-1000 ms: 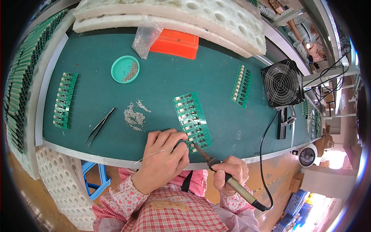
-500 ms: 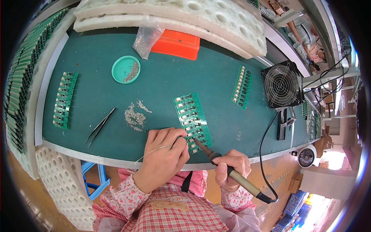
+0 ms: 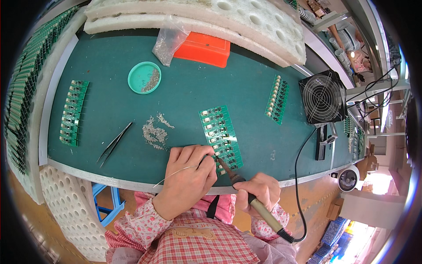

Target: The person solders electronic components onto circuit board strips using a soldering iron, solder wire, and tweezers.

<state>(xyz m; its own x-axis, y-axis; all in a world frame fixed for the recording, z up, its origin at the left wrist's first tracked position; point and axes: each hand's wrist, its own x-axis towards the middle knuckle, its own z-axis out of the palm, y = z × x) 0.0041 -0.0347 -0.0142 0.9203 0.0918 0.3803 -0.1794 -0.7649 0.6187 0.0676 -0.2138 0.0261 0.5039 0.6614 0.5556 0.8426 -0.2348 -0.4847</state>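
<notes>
The right hand (image 3: 259, 193) is grasping a soldering iron (image 3: 266, 215) by its handle, thumb and fingers wrapping around it, at the tabletop's near edge. The iron's tip is pointing away from the person, toward the near left corner of a green circuit-board panel (image 3: 222, 134). That panel is lying close to the near edge of the tabletop (image 3: 189, 92), its long sides running toward the far edge. The left hand (image 3: 187, 176) is curling beside that same corner, pinching a thin silvery wire (image 3: 180, 169) whose tail is trailing back over the hand. Its fingers are partly hiding the spot, so whether the tip is touching the board or the wire is hard to tell.

Left of the panel, tiny loose parts (image 3: 154, 134) are lying scattered, and black tweezers (image 3: 115, 145) are resting nearer the left edge. A green dish (image 3: 137, 79) is holding more parts toward the far edge. Toward the right edge, a black fan (image 3: 323, 97) is standing beyond a second panel (image 3: 277, 101).
</notes>
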